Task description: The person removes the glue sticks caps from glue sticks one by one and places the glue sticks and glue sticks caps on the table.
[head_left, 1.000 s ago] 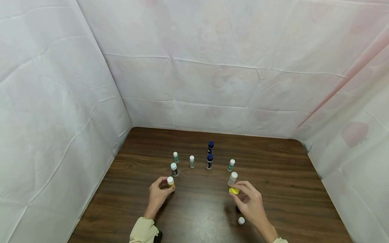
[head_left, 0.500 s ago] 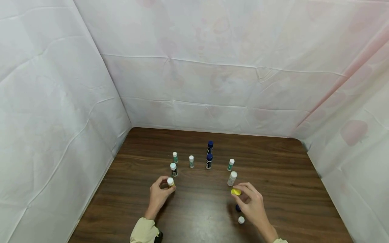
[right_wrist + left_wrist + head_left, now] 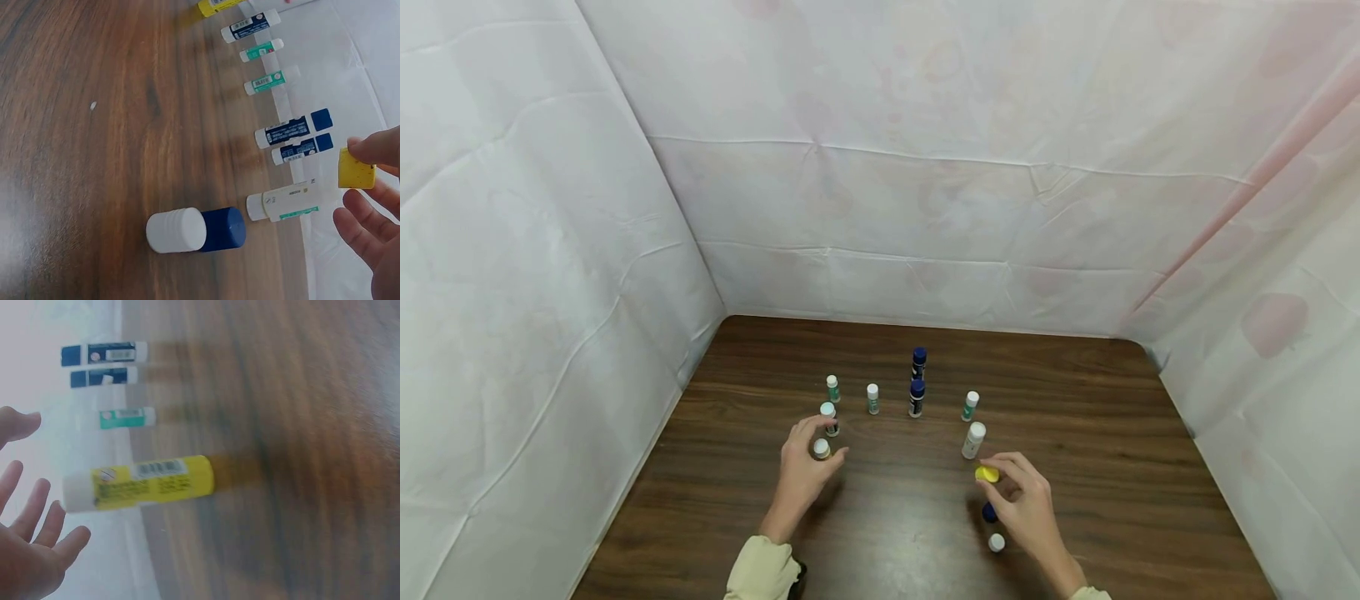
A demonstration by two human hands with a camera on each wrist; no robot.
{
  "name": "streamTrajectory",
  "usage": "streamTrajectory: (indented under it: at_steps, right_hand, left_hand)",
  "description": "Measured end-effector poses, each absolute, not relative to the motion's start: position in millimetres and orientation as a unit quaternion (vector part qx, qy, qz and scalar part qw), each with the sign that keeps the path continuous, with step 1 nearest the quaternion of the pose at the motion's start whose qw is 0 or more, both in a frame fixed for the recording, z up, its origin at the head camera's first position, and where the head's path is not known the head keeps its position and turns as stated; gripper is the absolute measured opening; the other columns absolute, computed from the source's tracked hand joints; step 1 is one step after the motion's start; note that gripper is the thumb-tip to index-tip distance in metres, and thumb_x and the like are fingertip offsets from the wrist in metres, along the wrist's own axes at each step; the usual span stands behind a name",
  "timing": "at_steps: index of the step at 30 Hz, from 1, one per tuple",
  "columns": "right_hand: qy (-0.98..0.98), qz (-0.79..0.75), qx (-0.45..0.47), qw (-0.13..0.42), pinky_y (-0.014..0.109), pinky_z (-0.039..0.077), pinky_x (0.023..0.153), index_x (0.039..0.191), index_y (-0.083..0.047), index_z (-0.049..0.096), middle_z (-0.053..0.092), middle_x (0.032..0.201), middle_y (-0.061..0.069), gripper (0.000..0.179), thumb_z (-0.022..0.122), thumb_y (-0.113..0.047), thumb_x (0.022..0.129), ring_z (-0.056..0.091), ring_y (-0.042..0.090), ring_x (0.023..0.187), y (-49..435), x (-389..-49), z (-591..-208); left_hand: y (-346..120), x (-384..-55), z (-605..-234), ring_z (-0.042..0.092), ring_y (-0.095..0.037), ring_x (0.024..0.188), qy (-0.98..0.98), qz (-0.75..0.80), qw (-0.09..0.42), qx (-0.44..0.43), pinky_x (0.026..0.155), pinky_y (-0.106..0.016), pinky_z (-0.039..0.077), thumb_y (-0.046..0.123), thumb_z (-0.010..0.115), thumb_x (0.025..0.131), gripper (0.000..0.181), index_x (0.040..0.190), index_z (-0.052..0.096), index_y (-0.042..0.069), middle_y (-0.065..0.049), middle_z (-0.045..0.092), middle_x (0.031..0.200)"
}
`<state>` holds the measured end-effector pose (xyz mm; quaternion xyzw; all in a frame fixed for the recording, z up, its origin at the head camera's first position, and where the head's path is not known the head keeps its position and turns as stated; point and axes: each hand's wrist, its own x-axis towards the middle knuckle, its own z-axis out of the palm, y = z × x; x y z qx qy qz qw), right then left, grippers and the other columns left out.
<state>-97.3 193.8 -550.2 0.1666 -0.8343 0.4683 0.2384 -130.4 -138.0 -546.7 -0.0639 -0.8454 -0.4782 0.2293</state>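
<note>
Above the table (image 3: pixel 1075 417), the right grip (image 3: pixel 1024 497) pinches a yellow cap (image 3: pixel 355 172), apparently.

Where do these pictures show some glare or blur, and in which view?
Head: whitish glare on the table, low in the picture; left wrist: the yellow stick looks soft, its small print unreadable; right wrist: similar glare at the lower left.

The yellow glue stick (image 3: pixel 153 481) (white-capped) stands upright on the table (image 3: pixel 895 521); right fingers (image 3: pixel 381 149) pinch a short yellow cap (image 3: pixel 356 170).
</note>
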Motion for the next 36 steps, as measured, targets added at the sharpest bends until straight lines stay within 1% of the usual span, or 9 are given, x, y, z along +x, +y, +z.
streamTrajectory:
  at_steps: [3,5,11,16,19,24,28,32,36]
  right_hand:
    - [-0.844,0.461,0.145,0.233,0.021,0.048,0.049,0.092,-0.011,0.071,0.062,0.094,0.001,0.038,0.081,0.01,0.063,0.057,0.01,0.063,196.1,-98.4,-553.8]
    - [-0.851,0.457,0.129,0.226,0.022,0.048,0.05,0.092,-0.013,0.071,0.062,0.094,-0.002,0.039,0.082,0.01,0.062,0.057,0.011,0.062,197.3,-99.0,-555.3]
    - [-0.858,0.448,0.115,0.222,0.021,0.047,0.051,0.091,-0.014,0.071,0.062,0.094,-0.003,0.038,0.082,0.01,0.062,0.056,0.011,0.063,199.4,-99.9,-558.1]
    - [-0.862,0.441,0.109,0.224,0.021,0.047,0.053,0.09,-0.014,0.072,0.062,0.093,-0.004,0.038,0.082,0.01,0.062,0.057,0.013,0.065,200.5,-101.6,-559.9]
    - [-0.866,0.437,0.103,0.221,0.023,0.047,0.053,0.089,-0.014,0.072,0.062,0.093,-0.004,0.037,0.082,0.009,0.062,0.056,0.013,0.067,201.1,-102.4,-561.6]
    - [-0.877,0.429,0.085,0.2,0.023,0.046,0.055,0.09,-0.014,0.072,0.062,0.093,-0.003,0.035,0.082,0.007,0.064,0.056,0.012,0.071,201.7,-103.2,-564.2]
    - [-0.88,0.426,0.076,0.193,0.024,0.047,0.056,0.089,-0.014,0.071,0.062,0.092,-0.003,0.034,0.081,0.007,0.065,0.056,0.012,0.073,201.6,-104.3,-567.6]
    - [-0.879,0.429,0.076,0.193,0.025,0.049,0.057,0.088,-0.013,0.071,0.062,0.092,0.0,0.033,0.081,0.008,0.065,0.058,0.013,0.074,200.5,-106.1,-572.5]
    - [-0.878,0.431,0.079,0.192,0.027,0.05,0.057,0.089,-0.011,0.071,0.062,0.092,0.002,0.033,0.081,0.009,0.064,0.059,0.016,0.076,199.4,-107.7,-576.7]
  left_hand:
    - [-133.4,-131.1,-540.9,0.055,-0.02,0.099,-0.844,-0.473,0.241,-0.077,0.084,-0.041,0.046,0.003,0.084,0.061,0.046,0.102,0.066,0.012,-0.002,0.064,0.106]
    - [-130.2,-131.5,-538.4,0.055,-0.02,0.101,-0.842,-0.472,0.246,-0.085,0.085,-0.042,0.046,0.003,0.084,0.061,0.046,0.102,0.066,0.012,-0.004,0.063,0.107]
    - [-119.9,-131.2,-533.0,0.054,-0.023,0.11,-0.841,-0.472,0.243,-0.104,0.089,-0.047,0.046,0.003,0.083,0.064,0.046,0.105,0.065,0.013,-0.007,0.06,0.115]
    - [-110.9,-134.4,-531.7,0.055,-0.025,0.109,-0.832,-0.48,0.249,-0.123,0.087,-0.045,0.047,0.003,0.082,0.065,0.044,0.105,0.065,0.011,-0.009,0.06,0.115]
    - [-104.4,-136.5,-531.8,0.057,-0.023,0.107,-0.827,-0.485,0.25,-0.136,0.085,-0.046,0.049,0.002,0.082,0.066,0.043,0.105,0.065,0.01,-0.006,0.061,0.113]
    - [-90.9,-139.0,-532.0,0.058,-0.018,0.105,-0.819,-0.5,0.238,-0.149,0.085,-0.045,0.049,0.003,0.082,0.066,0.045,0.106,0.065,0.013,-0.003,0.062,0.11]
    - [-78.3,-140.8,-531.6,0.06,-0.019,0.103,-0.808,-0.519,0.225,-0.164,0.082,-0.045,0.05,0.002,0.082,0.066,0.045,0.106,0.065,0.014,-0.005,0.064,0.108]
    - [-66.4,-142.7,-532.7,0.06,-0.019,0.101,-0.803,-0.53,0.211,-0.171,0.081,-0.041,0.051,-0.001,0.082,0.065,0.045,0.106,0.065,0.012,-0.003,0.065,0.106]
    - [-55.9,-145.6,-536.2,0.06,-0.017,0.1,-0.804,-0.539,0.187,-0.166,0.08,-0.037,0.051,0.001,0.081,0.068,0.044,0.107,0.065,0.013,0.0,0.065,0.107]
